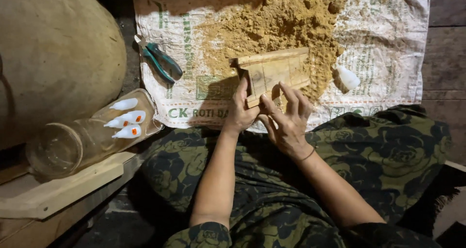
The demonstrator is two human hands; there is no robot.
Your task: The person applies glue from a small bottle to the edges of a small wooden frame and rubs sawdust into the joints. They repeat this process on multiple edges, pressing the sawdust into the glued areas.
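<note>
Here, a small wooden frame [272,75] with several compartments is seen held over a printed woven sack [388,39] that is spread on the floor, at the sack's near edge and roughly midway along it. The frame's long axis runs left to right with a slight upward tilt toward the right, so that its left end lies at the hands and its right end reaches out over the heap of yellow-brown powder [276,24] piled across the far middle of the sack. The left hand [241,113] is closed around the frame's near left corner, the thumb laid up along the end piece; it is the nearer hand and the only one that carries the frame. The right hand [286,119] is not clenched: its fingers are spread and only the fingertips are set against the frame's near rail, just beside the left hand, so nothing is gripped by it. A small white bottle [348,78] lies on the sack near the frame's right end, apart from both hands. Green-handled pliers [160,61] lie near the sack's left edge, well apart from the frame. Off the sack's near left corner, a clear plastic jar [73,141] lies on its side on a wooden plank [63,187], with three more small white bottles [128,118] resting in its lid. A large rounded tan object [58,49] fills the far left.
</note>
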